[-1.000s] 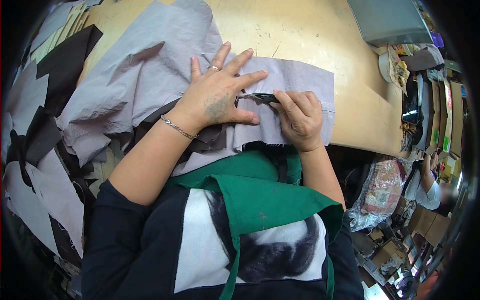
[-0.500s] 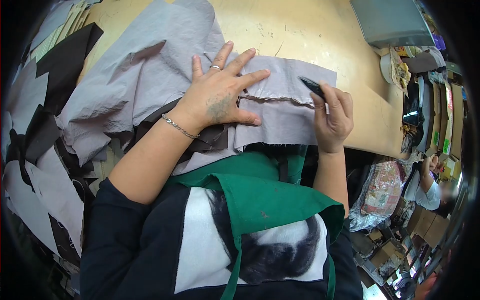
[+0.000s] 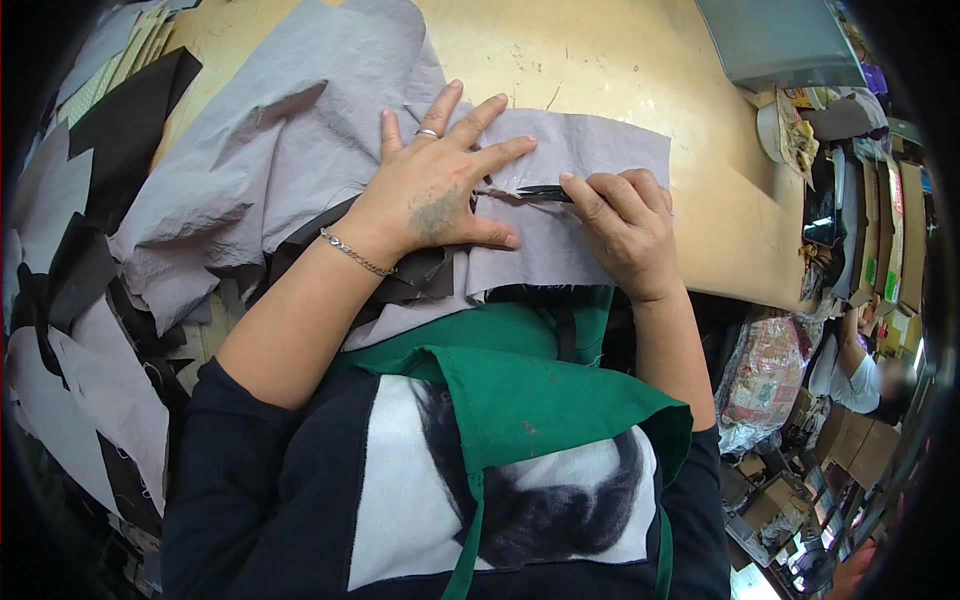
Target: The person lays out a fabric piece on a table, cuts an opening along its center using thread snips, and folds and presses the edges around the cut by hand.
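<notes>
My left hand (image 3: pixel 435 190) lies flat with fingers spread on a light grey-mauve fabric piece (image 3: pixel 600 140), pressing it to the table. A seam (image 3: pixel 508 195) with ragged edges runs across the fabric between thumb and index finger. To its right, my right hand (image 3: pixel 632 228) is closed around a slim black pointed tool (image 3: pixel 543 192), whose exact kind I cannot make out. The tool lies along the seam, its tip near my left hand. Crumpled grey-mauve fabric (image 3: pixel 240 150) spreads to the left, and dark cloth (image 3: pixel 420 278) shows under my left wrist.
The pale wooden table (image 3: pixel 600 60) carries a grey metal box (image 3: pixel 780 45) at the far right and a bowl (image 3: pixel 772 130) by its edge. Grey and dark fabric pieces (image 3: pixel 110 390) hang at left. A plastic-wrapped bundle (image 3: pixel 765 375) and another person (image 3: pixel 850 375) are at right.
My right hand has moved left along the seam and lowered the black tool from above the fabric onto the seam. My left hand has stayed almost in place.
</notes>
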### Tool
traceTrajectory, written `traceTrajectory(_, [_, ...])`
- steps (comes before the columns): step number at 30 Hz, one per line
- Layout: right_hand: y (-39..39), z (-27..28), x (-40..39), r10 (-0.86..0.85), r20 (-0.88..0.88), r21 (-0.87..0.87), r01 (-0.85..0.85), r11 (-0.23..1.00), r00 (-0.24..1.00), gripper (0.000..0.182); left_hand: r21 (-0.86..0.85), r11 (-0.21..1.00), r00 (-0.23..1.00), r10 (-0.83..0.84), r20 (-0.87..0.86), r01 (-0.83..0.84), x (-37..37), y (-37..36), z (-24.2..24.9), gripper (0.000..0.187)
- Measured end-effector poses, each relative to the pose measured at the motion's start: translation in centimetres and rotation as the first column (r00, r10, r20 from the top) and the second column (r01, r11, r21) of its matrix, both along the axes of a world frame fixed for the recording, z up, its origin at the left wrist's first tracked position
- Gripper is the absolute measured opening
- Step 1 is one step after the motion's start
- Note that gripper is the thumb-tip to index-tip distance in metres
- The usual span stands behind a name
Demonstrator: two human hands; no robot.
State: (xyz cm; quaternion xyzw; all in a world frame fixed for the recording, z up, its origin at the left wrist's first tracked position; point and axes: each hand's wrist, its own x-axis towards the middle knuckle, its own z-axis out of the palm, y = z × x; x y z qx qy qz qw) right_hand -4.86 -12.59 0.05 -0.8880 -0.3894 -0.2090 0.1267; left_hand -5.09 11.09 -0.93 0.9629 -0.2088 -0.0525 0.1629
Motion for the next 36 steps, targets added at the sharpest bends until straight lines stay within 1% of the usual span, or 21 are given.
traceTrajectory(7, [-0.7, 0.3, 0.0, -0.013, 0.041, 0.001, 0.013, 1.0, 0.999, 0.039, -0.011, 1.0, 1.0, 0.0, 0.006, 0.0, 0.0, 0.0, -0.1, 0.097])
traceTrajectory(10, [-0.3, 0.4, 0.1, 0.019, 0.029, 0.021, -0.019, 1.0, 0.999, 0.038, -0.007, 1.0, 1.0, 0.003, -0.009, -0.003, 0.0, -0.1, 0.1, 0.097])
traceTrajectory(13, [0.2, 0.5, 0.0, 0.008, 0.002, -0.024, -0.008, 1.0, 1.0, 0.037, -0.006, 1.0, 1.0, -0.001, 0.004, 0.001, 0.0, 0.0, 0.0, 0.096])
traceTrajectory(22, [1.1, 0.0, -0.1, 0.014, 0.01, -0.016, -0.014, 1.0, 1.0, 0.033, -0.001, 1.0, 1.0, 0.0, -0.008, 0.0, 0.0, 0.0, 0.2, 0.096])
traceTrajectory(25, [1.9, -0.6, -0.1, 0.011, -0.005, 0.036, -0.011, 0.999, 1.0, 0.034, -0.009, 1.0, 1.0, -0.002, -0.008, 0.002, 0.0, 0.0, 0.1, 0.095])
traceTrajectory(28, [2.5, -1.7, 0.1, 0.042, -0.029, 0.167, -0.036, 0.985, 0.999, 0.037, -0.009, 1.0, 1.0, 0.0, 0.005, 0.0, 0.0, 0.0, 0.0, 0.096])
traceTrajectory(31, [2.6, -2.4, 0.2, 0.042, -0.069, 0.208, -0.027, 0.978, 0.997, 0.039, -0.007, 1.0, 1.0, 0.001, 0.011, -0.001, 0.0, 0.0, -0.1, 0.095])
traceTrajectory(36, [2.5, -2.8, 0.3, 0.054, -0.079, 0.276, -0.03, 0.961, 0.995, 0.04, -0.013, 1.0, 1.0, -0.001, 0.017, 0.001, 0.0, 0.0, -0.1, 0.095])
